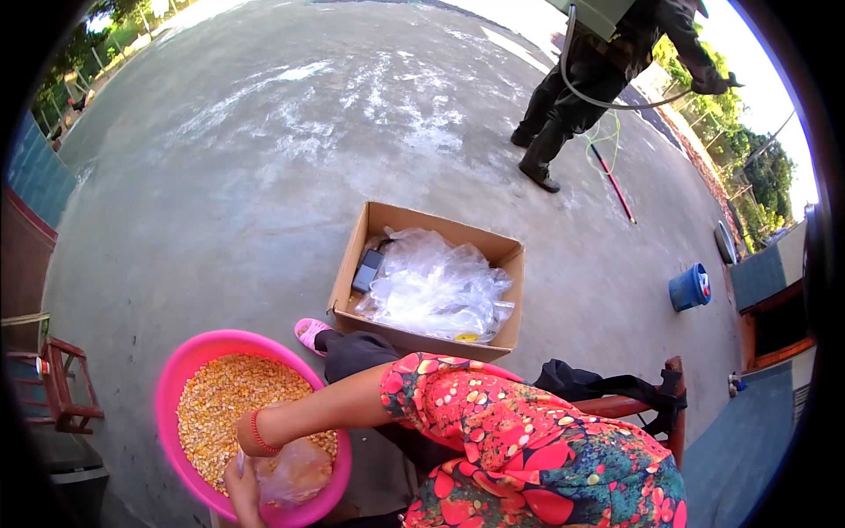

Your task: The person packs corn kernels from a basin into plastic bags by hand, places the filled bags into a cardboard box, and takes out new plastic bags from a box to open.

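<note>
A bright pink basin (pixel 167 387) full of yellow corn kernels (pixel 233 387) stands at the lower left. A clear plastic bag (pixel 295 473) lies over the kernels on its near side and looks partly filled. My left hand (pixel 241 489) comes up from the bottom edge, its fingers closed on the bag's rim. My right hand (pixel 250 437), with a red beaded bracelet at the wrist, bends down over the basin beside the bag. Its fingers are hidden, so I cannot see what they hold.
An open cardboard box (pixel 352 255) holds clear plastic bags (pixel 440 286) and a dark device (pixel 367 271). A person (pixel 585 88) with a sprayer tank and hose stands beyond it. A blue bucket (pixel 688 289), a red pole (pixel 613 185) and a wooden chair (pixel 66 387) are farther out.
</note>
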`<state>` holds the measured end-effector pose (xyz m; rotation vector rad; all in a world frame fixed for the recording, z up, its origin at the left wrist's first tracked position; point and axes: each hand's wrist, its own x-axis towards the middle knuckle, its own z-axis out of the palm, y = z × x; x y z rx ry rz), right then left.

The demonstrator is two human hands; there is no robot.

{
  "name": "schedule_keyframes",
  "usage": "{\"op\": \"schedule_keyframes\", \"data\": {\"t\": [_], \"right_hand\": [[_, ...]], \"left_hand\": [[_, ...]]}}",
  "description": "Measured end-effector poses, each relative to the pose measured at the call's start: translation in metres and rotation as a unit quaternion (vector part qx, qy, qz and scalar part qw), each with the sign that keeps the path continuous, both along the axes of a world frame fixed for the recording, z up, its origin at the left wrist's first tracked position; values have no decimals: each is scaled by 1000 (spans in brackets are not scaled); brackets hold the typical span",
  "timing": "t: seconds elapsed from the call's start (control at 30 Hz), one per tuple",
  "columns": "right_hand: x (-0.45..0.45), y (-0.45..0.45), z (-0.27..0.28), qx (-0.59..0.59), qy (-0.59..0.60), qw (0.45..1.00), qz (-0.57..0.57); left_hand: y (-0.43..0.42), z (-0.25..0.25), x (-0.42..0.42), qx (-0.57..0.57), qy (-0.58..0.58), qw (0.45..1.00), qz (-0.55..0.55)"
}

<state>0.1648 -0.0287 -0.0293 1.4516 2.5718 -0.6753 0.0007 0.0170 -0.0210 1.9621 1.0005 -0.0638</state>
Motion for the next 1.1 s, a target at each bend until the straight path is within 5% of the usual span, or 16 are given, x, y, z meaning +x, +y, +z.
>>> {"op": "schedule_keyframes", "data": {"t": [1.1], "right_hand": [[-2,1,-12,0,36,999,-8]], "left_hand": [[-8,14,6,28,10,999,-24]]}}
